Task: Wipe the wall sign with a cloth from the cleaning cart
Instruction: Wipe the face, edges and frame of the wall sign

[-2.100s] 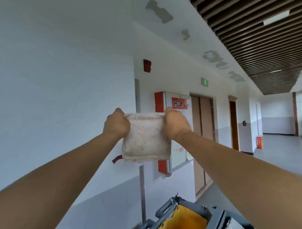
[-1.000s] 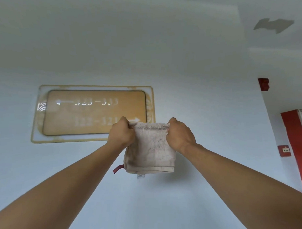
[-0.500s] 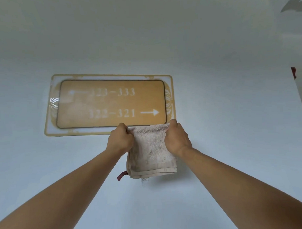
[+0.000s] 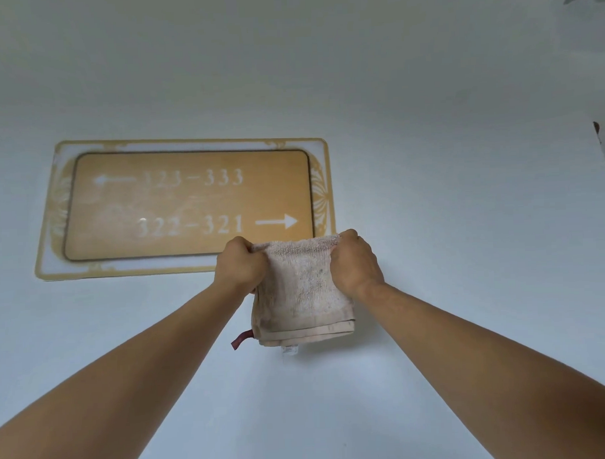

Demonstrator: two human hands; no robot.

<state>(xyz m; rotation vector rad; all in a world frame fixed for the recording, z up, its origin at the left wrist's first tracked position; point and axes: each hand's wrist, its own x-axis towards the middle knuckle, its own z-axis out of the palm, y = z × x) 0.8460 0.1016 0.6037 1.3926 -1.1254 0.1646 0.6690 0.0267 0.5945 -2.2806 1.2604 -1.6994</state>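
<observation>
Nearest the camera, the left hand (image 4: 240, 266) and right hand (image 4: 355, 260) are fisted on the top corners of a folded, stained terry cloth (image 4: 301, 291) overlapping the lower right corner of the glossy gold-bordered room-number sign (image 4: 187, 202). Grime could smear onto its chalky lettering.

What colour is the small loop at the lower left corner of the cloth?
Dark red, seen in the head view: the loop hangs from the cloth.
</observation>
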